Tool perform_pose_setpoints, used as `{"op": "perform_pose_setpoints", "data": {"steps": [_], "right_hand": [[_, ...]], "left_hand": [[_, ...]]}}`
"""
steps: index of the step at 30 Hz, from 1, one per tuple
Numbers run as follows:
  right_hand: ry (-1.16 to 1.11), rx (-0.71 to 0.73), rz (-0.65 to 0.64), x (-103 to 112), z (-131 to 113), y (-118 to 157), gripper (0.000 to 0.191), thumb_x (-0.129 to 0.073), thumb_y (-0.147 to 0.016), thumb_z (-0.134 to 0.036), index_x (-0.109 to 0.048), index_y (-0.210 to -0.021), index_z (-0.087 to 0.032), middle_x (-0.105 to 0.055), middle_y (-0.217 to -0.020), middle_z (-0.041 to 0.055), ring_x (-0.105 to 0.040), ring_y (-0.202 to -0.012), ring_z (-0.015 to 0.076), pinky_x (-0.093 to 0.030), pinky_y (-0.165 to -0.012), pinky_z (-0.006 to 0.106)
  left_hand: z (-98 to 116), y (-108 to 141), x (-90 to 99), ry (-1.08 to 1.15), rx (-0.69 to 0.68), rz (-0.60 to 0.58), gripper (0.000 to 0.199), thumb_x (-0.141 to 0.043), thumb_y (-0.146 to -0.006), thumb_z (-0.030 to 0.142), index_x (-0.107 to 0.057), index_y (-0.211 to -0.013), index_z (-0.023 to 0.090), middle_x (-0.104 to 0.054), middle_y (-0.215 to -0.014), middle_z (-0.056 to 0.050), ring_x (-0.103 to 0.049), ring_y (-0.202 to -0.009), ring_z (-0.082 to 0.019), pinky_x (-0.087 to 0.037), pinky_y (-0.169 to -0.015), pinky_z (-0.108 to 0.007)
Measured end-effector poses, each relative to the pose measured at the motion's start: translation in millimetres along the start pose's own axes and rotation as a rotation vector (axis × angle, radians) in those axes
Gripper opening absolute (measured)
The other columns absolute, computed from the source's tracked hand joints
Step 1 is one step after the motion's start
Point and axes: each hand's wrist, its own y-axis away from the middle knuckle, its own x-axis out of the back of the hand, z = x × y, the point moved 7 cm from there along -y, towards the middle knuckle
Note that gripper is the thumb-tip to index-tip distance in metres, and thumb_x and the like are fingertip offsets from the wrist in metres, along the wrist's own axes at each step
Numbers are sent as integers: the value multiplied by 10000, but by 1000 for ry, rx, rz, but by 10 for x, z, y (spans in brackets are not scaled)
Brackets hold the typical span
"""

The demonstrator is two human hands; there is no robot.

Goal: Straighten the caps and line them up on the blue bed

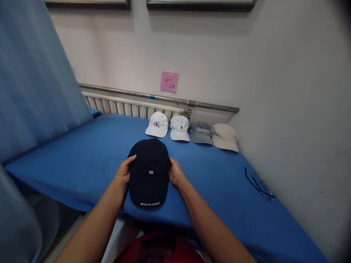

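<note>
A black cap point(149, 157) with small white lettering on its front and brim is held between my two hands, brim toward me. My left hand point(126, 170) grips its left side, thumb on top. On its right side my right hand point(176, 172) is closed, its fingertips partly hidden by the cap. Behind it stand a white cap point(158, 123) with black letters, a pale cap point(179, 128) with a small dark emblem, a grey cap point(201, 132) with white script and a beige cap point(225, 136), in a row.
The caps rest on a blue-covered surface point(82, 157). Glasses point(259, 184) lie at its right edge. A pipe point(123, 92) and radiator point(109, 106) run along the wall, below a pink note point(169, 81). A blue curtain point(35, 80) hangs at the left.
</note>
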Motion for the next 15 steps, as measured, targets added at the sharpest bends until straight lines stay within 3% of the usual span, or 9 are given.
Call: {"op": "perform_pose_setpoints", "data": {"steps": [8,15], "right_hand": [[6,10,7,25,13,-17,116,-645,-767,-295,-659,-679,-221,-736,-694,-26,-664,-695,169,-517,-740,301],[10,1,-9,22,30,-37,99,-636,-765,-287,-676,-703,-222,-747,-732,-15,-679,-749,182,-520,-772,313]], "left_hand": [[1,12,2,-4,7,-1,183,-562,-783,134,-713,-885,136,-765,-764,-99,-729,-860,-296,-520,-956,-484],[-31,26,0,-32,39,-6,234,-573,-768,126,-713,-953,105,-768,-767,-103,-732,-689,-254,-542,-920,-463]]}}
